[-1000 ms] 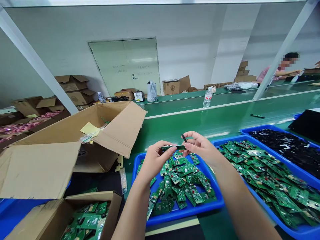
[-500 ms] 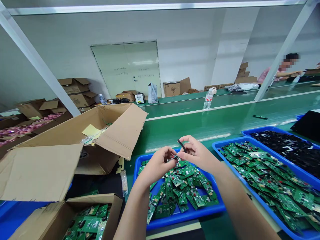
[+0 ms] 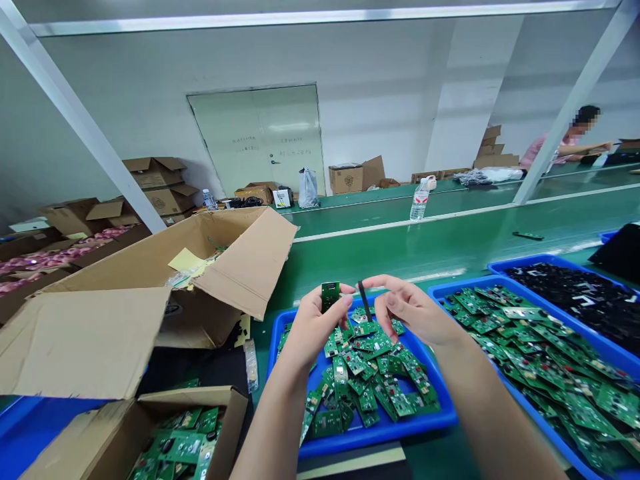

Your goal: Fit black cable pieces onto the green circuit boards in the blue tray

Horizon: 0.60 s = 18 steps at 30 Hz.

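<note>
My left hand (image 3: pixel 317 327) grips a small green circuit board (image 3: pixel 330 295) between thumb and fingers, above a blue tray (image 3: pixel 375 445) heaped with green boards (image 3: pixel 367 373). Just to the right, my right hand (image 3: pixel 410 310) has its fingertips at a thin black strip (image 3: pixel 365 301), which hangs down between the two hands. The strip's upper end is at the right index fingertip. Both hands are near each other over the back part of the tray.
A tray of green boards (image 3: pixel 540 360) and a tray of black pieces (image 3: pixel 575 293) lie right. Open cardboard boxes (image 3: pixel 245 257) stand left, one (image 3: pixel 227 407) holding boards. Farther back are a water bottle (image 3: pixel 419 200) and a seated person (image 3: pixel 565 147).
The board in my left hand now shows upright above the fingers. My right hand has shifted slightly right and down, and the black strip now hangs nearly straight between the hands.
</note>
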Available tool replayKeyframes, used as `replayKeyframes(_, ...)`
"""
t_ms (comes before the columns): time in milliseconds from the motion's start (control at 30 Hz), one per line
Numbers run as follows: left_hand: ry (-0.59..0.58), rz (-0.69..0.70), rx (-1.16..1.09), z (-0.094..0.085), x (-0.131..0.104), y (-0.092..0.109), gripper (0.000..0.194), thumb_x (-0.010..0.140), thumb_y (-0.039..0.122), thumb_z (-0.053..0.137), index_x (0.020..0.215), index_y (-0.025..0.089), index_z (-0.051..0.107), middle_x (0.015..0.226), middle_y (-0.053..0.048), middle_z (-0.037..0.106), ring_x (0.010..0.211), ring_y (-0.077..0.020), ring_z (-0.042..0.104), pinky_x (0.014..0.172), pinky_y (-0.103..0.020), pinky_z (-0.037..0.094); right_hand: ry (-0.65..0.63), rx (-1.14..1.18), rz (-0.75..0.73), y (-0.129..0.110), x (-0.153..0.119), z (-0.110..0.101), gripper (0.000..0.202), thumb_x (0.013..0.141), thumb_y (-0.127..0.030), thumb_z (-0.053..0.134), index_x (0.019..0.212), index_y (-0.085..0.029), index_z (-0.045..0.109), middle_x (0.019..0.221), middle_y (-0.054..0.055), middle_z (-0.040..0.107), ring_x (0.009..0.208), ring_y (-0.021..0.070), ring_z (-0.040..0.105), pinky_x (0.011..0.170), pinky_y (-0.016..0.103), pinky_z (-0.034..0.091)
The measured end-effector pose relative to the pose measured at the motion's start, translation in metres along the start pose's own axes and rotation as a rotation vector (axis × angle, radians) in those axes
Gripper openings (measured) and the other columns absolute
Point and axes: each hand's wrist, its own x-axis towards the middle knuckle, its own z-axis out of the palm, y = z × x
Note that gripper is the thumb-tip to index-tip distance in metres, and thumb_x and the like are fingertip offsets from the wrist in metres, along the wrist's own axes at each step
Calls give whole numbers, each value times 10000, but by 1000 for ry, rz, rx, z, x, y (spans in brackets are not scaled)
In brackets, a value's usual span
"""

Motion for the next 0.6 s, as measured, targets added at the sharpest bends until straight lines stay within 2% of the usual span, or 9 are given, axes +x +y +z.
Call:
replayKeyframes(100, 1, 5, -53, 5, -2, 1, 228, 767, 365, 650, 778, 144, 592, 526, 53, 486, 489, -87, 447, 524, -220, 355, -61, -16, 1, -1, 0, 5, 595, 811, -635, 588, 1164, -164, 497, 520, -54, 564, 413, 103, 523, 403, 206, 414)
replayKeyframes(267, 3, 3, -36, 7, -2, 1, 271, 770, 370, 653, 654, 160, 528, 505, 55, 469, 469, -82, 425, 518, -224, 333, -28, -112, 15, 0, 2, 9, 561, 827, -608, 583, 1162, -161, 531, 536, -49, 556, 442, 104, 533, 445, 224, 456)
replayKeyframes(467, -40, -21, -38, 10, -4, 4, 274, 759, 369, 642, 625, 171, 508, 497, 54, 463, 481, -92, 418, 526, -231, 331, 199, -408, -113, 2, 2, 8, 356, 875, -506, 546, 944, -178, 666, 644, 10, 606, 553, 132, 579, 512, 246, 487)
replayKeyframes(600, -44, -25, -5, 11, -4, 2, 266, 769, 356, 622, 618, 174, 500, 505, 50, 477, 490, -94, 426, 538, -233, 336, 276, -702, -254, 2, 3, 7, 293, 921, -388, 478, 850, -188, 679, 703, 34, 656, 613, 151, 596, 591, 264, 493)
